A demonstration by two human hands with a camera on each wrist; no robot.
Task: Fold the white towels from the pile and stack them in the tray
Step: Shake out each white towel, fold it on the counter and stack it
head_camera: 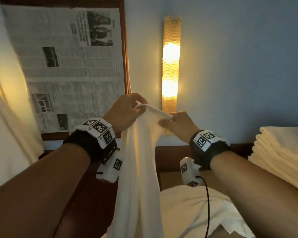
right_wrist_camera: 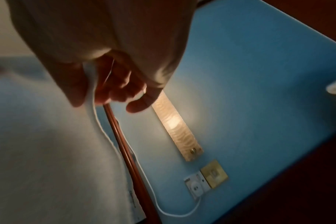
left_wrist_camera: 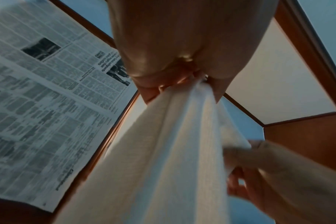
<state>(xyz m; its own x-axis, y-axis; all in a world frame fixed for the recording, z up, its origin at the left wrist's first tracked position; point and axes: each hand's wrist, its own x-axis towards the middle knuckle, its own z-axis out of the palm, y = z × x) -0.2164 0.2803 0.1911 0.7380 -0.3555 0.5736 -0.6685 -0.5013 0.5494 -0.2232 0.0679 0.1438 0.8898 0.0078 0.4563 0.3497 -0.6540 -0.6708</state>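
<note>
A white towel (head_camera: 139, 160) hangs lengthwise in the air in front of me, held up by its top edge. My left hand (head_camera: 127, 110) pinches the top edge at its left end; the towel (left_wrist_camera: 173, 151) drops from those fingers in the left wrist view. My right hand (head_camera: 174, 122) pinches the same edge a short way to the right, thumb on the cloth (right_wrist_camera: 38, 144). Loose white towels (head_camera: 196, 208) lie in a heap below my right wrist. A stack of folded white towels (head_camera: 282, 152) sits at the right. I cannot make out a tray.
A lit vertical wall lamp (head_camera: 170, 66) glows on the blue wall straight ahead. A newspaper sheet (head_camera: 67, 62) covers a wood-framed panel at the left. White bedding (head_camera: 9, 117) fills the left edge. A socket and switch (right_wrist_camera: 205, 178) sit near the lamp.
</note>
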